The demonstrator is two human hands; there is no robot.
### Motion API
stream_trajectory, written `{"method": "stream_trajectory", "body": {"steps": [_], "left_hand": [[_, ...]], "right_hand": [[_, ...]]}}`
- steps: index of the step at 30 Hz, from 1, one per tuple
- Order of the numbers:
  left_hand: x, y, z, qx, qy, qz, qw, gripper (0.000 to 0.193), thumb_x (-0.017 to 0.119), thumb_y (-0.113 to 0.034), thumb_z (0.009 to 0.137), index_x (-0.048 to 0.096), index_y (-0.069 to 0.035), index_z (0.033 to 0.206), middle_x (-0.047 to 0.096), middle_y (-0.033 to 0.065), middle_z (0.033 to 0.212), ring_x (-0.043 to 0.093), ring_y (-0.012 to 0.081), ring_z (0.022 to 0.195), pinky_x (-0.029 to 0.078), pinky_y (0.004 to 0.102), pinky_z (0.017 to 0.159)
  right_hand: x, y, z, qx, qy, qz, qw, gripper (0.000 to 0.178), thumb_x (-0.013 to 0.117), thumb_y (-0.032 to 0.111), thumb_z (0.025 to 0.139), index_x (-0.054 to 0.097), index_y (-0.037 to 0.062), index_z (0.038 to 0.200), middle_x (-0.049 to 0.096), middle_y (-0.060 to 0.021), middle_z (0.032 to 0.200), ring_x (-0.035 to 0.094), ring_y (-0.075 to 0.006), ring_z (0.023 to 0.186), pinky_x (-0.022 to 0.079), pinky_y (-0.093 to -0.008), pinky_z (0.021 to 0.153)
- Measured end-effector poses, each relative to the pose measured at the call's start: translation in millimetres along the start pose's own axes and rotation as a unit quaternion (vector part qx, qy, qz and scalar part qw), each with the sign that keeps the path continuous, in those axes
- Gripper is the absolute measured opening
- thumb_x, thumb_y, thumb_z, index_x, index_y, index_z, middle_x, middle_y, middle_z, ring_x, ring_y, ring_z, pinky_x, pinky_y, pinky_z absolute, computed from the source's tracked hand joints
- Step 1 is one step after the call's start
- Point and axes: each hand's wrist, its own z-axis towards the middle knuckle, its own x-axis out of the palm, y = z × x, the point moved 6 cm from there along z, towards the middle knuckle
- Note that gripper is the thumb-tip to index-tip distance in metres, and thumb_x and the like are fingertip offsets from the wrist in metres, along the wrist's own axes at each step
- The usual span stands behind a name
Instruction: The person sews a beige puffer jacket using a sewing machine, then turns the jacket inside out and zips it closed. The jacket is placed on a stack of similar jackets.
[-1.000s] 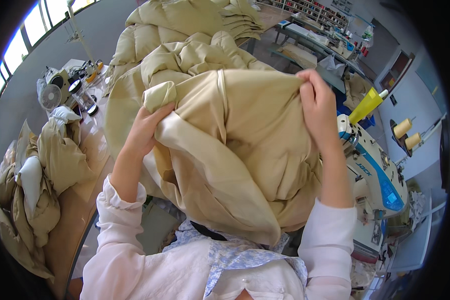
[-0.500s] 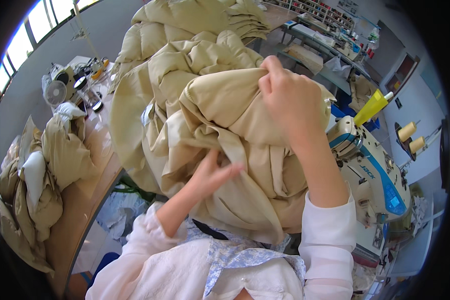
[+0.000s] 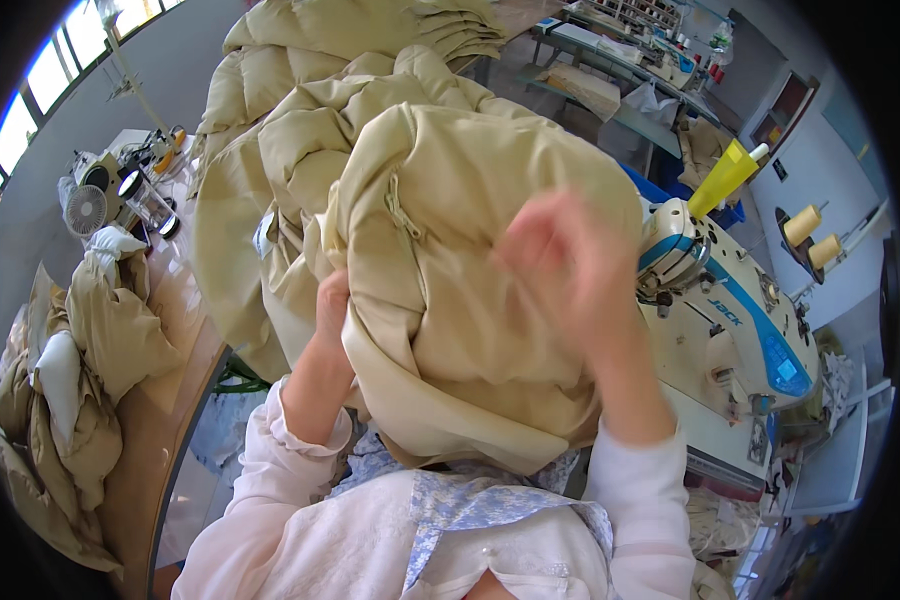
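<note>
A padded beige garment (image 3: 500, 330) lies bunched in front of me, with a smooth panel facing up. A short zipper (image 3: 403, 212) shows on that panel, left of its middle. My left hand (image 3: 332, 305) is closed on the garment's left edge, its fingertips hidden by the fabric. My right hand (image 3: 560, 255) is over the right part of the panel, smeared by motion. Its fingers look bent, but whether they touch or pinch the cloth is unclear.
To the right stands a white and blue sewing machine (image 3: 735, 325) with yellow thread cones (image 3: 813, 235) beyond it. More beige padded pieces (image 3: 80, 400) lie on the wooden table (image 3: 160, 430) at left, near a small fan (image 3: 86, 208). Further padded cloth (image 3: 310, 30) is heaped at the back.
The garment has been turned and spread, so the zipper now shows. My left hand has moved left onto its edge. My right hand has come down from the upper fold it was holding.
</note>
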Motion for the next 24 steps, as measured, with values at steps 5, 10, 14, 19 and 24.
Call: {"method": "stream_trajectory", "body": {"steps": [5, 10, 14, 19, 24], "left_hand": [[42.1, -27.9, 21.9, -0.062, 0.037, -0.308, 0.949, 0.06, 0.058, -0.046, 0.096, 0.055, 0.001, 0.134, 0.065, 0.0127, 0.123, 0.065, 0.0221, 0.107, 0.054, 0.0337, 0.093], [53.0, -59.7, 11.0, -0.014, 0.206, 0.179, 0.962, 0.072, 0.068, -0.046, 0.092, 0.044, -0.002, 0.143, 0.057, 0.0111, 0.135, 0.057, 0.0216, 0.121, 0.046, 0.035, 0.103], [96.2, -53.4, -15.0, 0.033, 0.359, 0.278, 0.891, 0.045, 0.075, -0.014, 0.084, 0.059, -0.003, 0.125, 0.066, 0.0102, 0.111, 0.063, 0.0221, 0.102, 0.051, 0.032, 0.086], [20.8, -35.4, -2.3, -0.08, -0.093, 0.081, 0.989, 0.03, 0.064, -0.003, 0.086, 0.062, -0.005, 0.116, 0.066, 0.0053, 0.107, 0.062, 0.0125, 0.078, 0.05, 0.0283, 0.066], [39.7, -19.3, -21.0, -0.27, -0.085, -0.119, 0.952, 0.051, 0.06, -0.023, 0.092, 0.05, -0.004, 0.138, 0.06, 0.0129, 0.132, 0.061, 0.0261, 0.119, 0.053, 0.0402, 0.1]], "right_hand": [[30.5, -34.6, -67.2, 0.0, 0.057, -0.122, 0.991, 0.014, 0.063, 0.02, 0.098, 0.064, 0.0054, 0.097, 0.063, -0.0021, 0.084, 0.057, -0.0085, 0.075, 0.047, -0.0239, 0.068], [-29.7, -53.0, -43.4, 0.181, -0.131, 0.175, 0.959, 0.025, 0.054, 0.025, 0.105, 0.061, 0.0017, 0.098, 0.059, 0.0012, 0.082, 0.051, -0.0056, 0.079, 0.044, -0.0219, 0.074], [-36.1, -57.3, -24.6, 0.163, -0.186, 0.103, 0.963, 0.031, 0.047, 0.03, 0.107, 0.059, 0.0025, 0.1, 0.062, -0.0072, 0.084, 0.055, -0.0126, 0.08, 0.045, -0.0258, 0.075], [-34.7, -65.6, -20.8, 0.125, -0.164, 0.012, 0.979, 0.027, 0.047, 0.028, 0.107, 0.059, 0.0046, 0.102, 0.062, -0.0143, 0.082, 0.059, -0.0248, 0.071, 0.048, -0.0322, 0.069], [-30.0, -61.6, -17.4, 0.051, -0.166, -0.174, 0.969, 0.016, 0.053, 0.026, 0.102, 0.056, 0.0111, 0.098, 0.064, -0.0105, 0.068, 0.064, -0.0332, 0.061, 0.048, -0.0441, 0.055]]}}
